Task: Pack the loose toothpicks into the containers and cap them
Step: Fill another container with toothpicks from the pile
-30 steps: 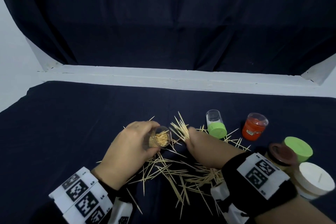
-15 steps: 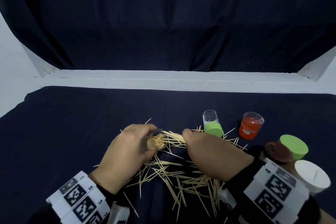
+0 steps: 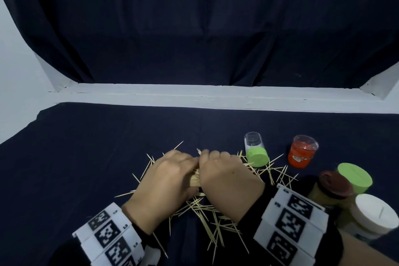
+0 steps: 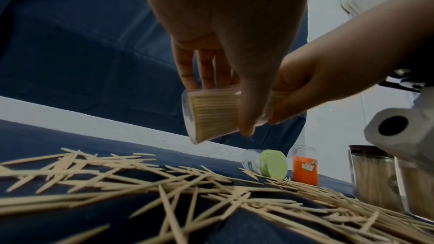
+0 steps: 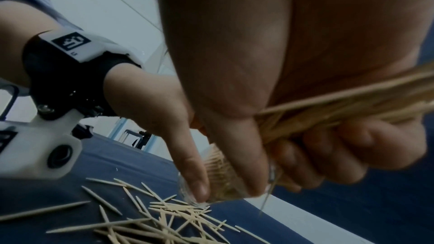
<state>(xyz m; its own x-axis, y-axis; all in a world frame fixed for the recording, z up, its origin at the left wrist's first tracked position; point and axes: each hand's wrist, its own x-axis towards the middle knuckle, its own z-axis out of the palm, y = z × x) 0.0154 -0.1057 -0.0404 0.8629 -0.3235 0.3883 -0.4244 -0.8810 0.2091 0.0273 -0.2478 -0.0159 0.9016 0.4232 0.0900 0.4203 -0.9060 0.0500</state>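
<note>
toothpicks [image 3: 207,211] left of containers [image 3: 354,196]

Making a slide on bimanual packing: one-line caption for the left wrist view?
Left hand holds a clear container while the right hand feeds in toothpicks.

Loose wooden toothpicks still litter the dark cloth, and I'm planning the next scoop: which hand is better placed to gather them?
Probably the right hand. The left hand grips the clear plastic container, holding it tilted. The right hand only pinches a bundle of toothpicks at its mouth, directly above the loose wooden toothpicks.
</note>
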